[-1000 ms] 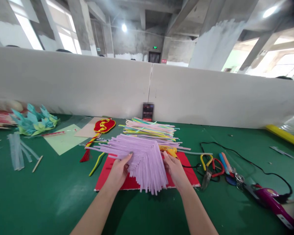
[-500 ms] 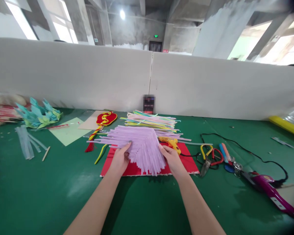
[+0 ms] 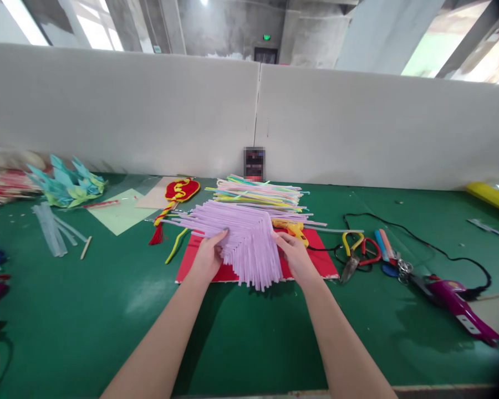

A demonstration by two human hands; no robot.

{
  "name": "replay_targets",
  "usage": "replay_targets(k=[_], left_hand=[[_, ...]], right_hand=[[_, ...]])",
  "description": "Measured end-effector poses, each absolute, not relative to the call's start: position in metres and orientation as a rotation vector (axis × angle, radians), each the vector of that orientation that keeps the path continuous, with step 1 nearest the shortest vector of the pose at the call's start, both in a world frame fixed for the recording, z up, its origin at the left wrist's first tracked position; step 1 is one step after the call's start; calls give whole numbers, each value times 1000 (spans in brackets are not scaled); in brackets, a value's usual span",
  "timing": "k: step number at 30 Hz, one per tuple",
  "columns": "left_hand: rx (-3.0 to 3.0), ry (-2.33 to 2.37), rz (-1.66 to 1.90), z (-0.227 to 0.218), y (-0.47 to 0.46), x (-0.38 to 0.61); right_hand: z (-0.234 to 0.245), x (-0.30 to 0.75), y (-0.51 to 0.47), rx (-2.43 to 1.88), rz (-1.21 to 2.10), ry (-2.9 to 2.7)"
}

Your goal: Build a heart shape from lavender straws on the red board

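Observation:
A fan-shaped piece made of bent lilac pipe cleaners [image 3: 245,235] rests over a red felt sheet [image 3: 322,260] on the green table. My left hand [image 3: 208,257] grips its left side with the thumb on top. At its right edge, my right hand [image 3: 293,255] pinches the piece. Behind it lies a stack of pastel pipe cleaners [image 3: 260,194]. A yellow glue gun [image 3: 293,228] lies just past my right hand.
Pliers with yellow and red handles [image 3: 355,257], pens, a black cable and a purple tool [image 3: 461,305] lie at the right. A red and yellow ornament with a tassel [image 3: 174,194], light green paper, clear glue sticks [image 3: 52,233] and teal paper shapes lie at the left. A white partition stands behind.
The camera has tilted down and drawn back a little. Both hands keep their hold on the lilac piece, which sits slightly farther from me than before.

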State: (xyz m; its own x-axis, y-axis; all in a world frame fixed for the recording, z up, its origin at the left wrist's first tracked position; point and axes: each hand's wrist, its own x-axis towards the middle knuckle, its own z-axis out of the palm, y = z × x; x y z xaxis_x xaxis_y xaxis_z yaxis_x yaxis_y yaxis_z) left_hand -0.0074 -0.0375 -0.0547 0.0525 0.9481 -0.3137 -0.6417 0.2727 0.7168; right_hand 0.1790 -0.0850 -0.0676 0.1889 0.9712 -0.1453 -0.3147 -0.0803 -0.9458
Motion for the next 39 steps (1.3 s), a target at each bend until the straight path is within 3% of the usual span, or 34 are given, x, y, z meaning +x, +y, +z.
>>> replay_targets(k=[39], left_hand=[[328, 896, 1279, -50, -36, -10]], right_hand=[[-66, 169, -90, -1017, 1367, -778]])
